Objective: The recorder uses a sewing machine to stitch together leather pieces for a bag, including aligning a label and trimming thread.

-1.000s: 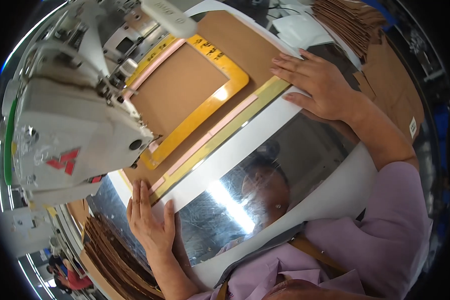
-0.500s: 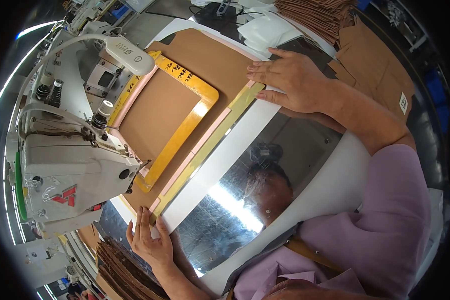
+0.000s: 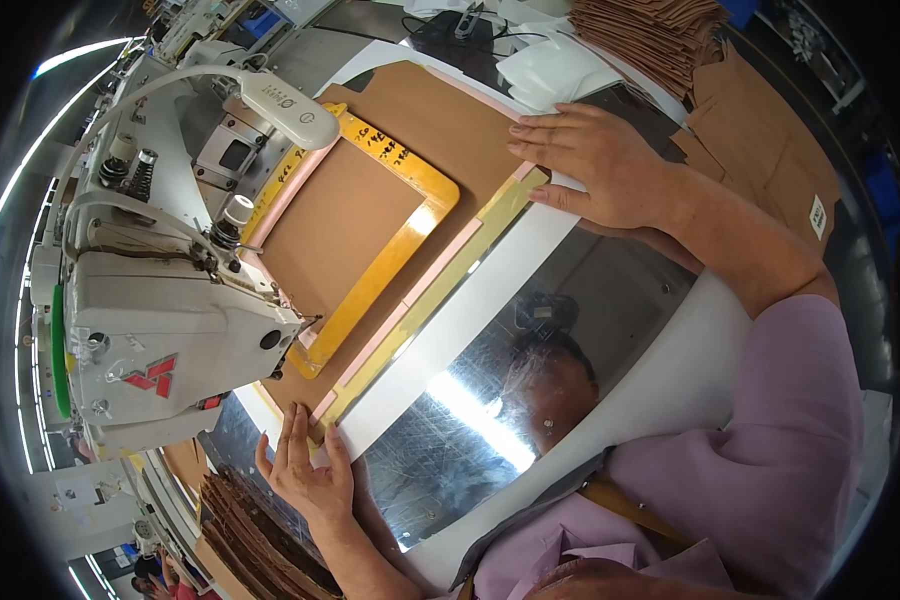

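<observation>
Hands are laid flat and open, gripping nothing. The left hand [image 3: 305,475] is pressed on the near corner of the large flat template board with pink and olive edge strips [image 3: 440,275]; the right hand [image 3: 595,160] is spread on its far corner. Within the board, a brown cardboard-coloured panel [image 3: 340,225] is framed by a yellow rectangular clamp frame [image 3: 410,245] beneath the head of the grey-white industrial sewing machine [image 3: 160,340]. The board lies on the table, against a shiny metal plate [image 3: 610,300]. Even downward pressure at both corners is judged advisable, with fingers kept well apart from the needle area. Stacked brown pieces [image 3: 660,35] are seen beyond.
</observation>
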The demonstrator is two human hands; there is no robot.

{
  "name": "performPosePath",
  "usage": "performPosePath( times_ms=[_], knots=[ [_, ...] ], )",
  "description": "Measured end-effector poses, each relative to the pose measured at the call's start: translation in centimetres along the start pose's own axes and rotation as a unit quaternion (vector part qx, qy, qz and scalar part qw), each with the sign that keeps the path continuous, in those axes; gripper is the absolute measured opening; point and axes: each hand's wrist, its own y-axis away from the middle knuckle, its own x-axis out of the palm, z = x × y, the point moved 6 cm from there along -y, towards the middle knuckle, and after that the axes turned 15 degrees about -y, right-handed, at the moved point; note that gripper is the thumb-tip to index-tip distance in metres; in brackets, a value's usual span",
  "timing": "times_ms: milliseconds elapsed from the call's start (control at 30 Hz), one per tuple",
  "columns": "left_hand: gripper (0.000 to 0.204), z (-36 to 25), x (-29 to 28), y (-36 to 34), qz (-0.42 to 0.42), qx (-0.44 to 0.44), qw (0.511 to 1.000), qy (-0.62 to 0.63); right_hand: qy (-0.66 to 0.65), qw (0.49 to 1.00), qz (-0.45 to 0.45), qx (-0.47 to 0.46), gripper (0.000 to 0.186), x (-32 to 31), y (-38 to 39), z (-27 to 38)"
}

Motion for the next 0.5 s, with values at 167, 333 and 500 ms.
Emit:
performPosePath(
  times_ms=[167, 333, 500],
  knots=[
    [0.035, 0.29, 0.13, 0.10, 0.008, -0.008, 1.000, 0.002, -0.038, 0.999, 0.009, 0.017, 0.047, -0.16, -0.25, 0.00],
    [0.030, 0.66, 0.24, 0.12, -0.013, -0.011, 1.000, 0.009, -0.027, 1.000, 0.009, 0.010, 0.046, -0.20, -0.21, 0.20],
    [0.027, 0.83, 0.54, 0.11, -0.027, -0.019, 0.999, -0.002, -0.001, 0.999, 0.029, 0.017, 0.046, -0.19, 0.01, -0.15]
  ],
)
